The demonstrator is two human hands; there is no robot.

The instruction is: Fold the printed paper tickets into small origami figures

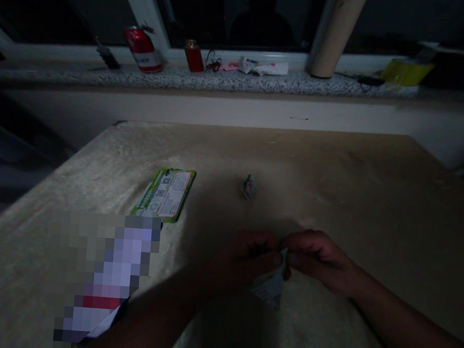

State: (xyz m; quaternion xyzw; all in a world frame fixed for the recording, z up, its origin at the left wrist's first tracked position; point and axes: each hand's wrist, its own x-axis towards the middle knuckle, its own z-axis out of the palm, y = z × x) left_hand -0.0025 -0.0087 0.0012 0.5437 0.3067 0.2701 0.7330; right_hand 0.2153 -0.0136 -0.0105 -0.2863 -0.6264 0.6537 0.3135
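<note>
Both hands meet over the near middle of the table, pinching a small folded piece of printed paper (269, 291). My left hand (252, 260) grips it with thumb and fingers from the left. From the right, the fingertips of my right hand (317, 257) close on its upper corner. The paper hangs below the fingers as a pointed, triangular shape with dark print on it. Beyond the hands sits a small crumpled or folded paper piece (249, 188) with a green tip. Dim light hides the exact folds.
A green printed packet (167, 195) lies to the left, beside a pixelated bluish-white object (117, 272). On the windowsill (230, 84) are a red can (143, 51), a red jar (194, 57), crumpled wrappers (269, 68), a cardboard tube (337, 35) and a yellow item (406, 72).
</note>
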